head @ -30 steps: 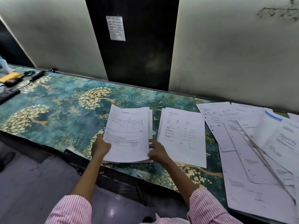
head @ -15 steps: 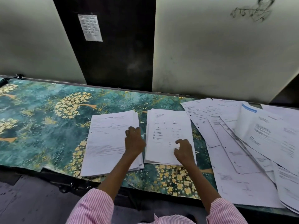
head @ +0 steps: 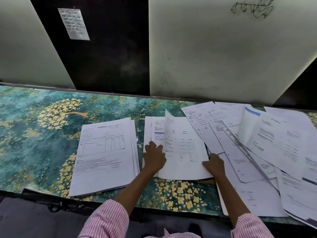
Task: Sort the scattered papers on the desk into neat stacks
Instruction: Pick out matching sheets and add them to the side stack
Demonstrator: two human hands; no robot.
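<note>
A squared stack of printed sheets [head: 104, 155] lies on the left of the desk, untouched. Beside it is a second stack [head: 149, 129]. My left hand [head: 154, 157] presses flat on this second stack. Its top sheet [head: 183, 152] is lifted and tilted up toward the right, and my right hand [head: 214, 164] grips that sheet at its lower right corner. A loose spread of overlapping white papers [head: 267, 146] covers the right part of the desk, touching the lifted sheet's right edge.
The desk [head: 34, 134] has a teal cover with yellow flower trees. A pale wall and a dark panel with a small taped note [head: 73, 23] stand right behind it. The front edge [head: 120, 198] runs just below the stacks.
My left hand left the left stack and now presses the middle stack. My right hand slid to that stack's right edge and raised its top sheet.
</note>
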